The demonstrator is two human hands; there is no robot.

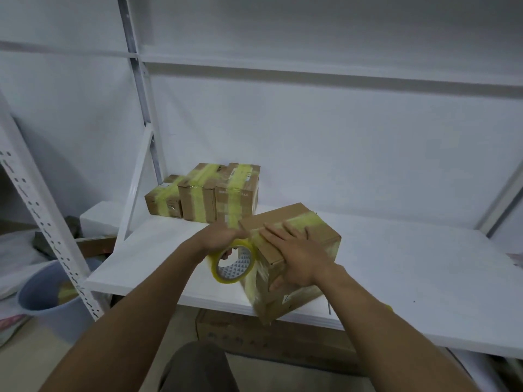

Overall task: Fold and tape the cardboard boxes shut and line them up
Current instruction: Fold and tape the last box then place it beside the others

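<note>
A brown cardboard box (317,236) with yellowish tape across its top sits tilted at the front edge of the white shelf (396,278), one corner hanging over. My right hand (294,250) lies flat on its top, fingers spread, thumb down the near side. My left hand (220,239) grips a roll of yellowish clear tape (233,264) pressed against the box's left side, with a strip running onto the box top. Three taped boxes (203,193) stand side by side at the back of the shelf.
A perforated white shelf upright (48,230) slants at the left. A blue-grey bucket (48,301) stands on the floor beside it. A large flat carton (268,335) lies under the shelf. My knee (198,369) shows at the bottom.
</note>
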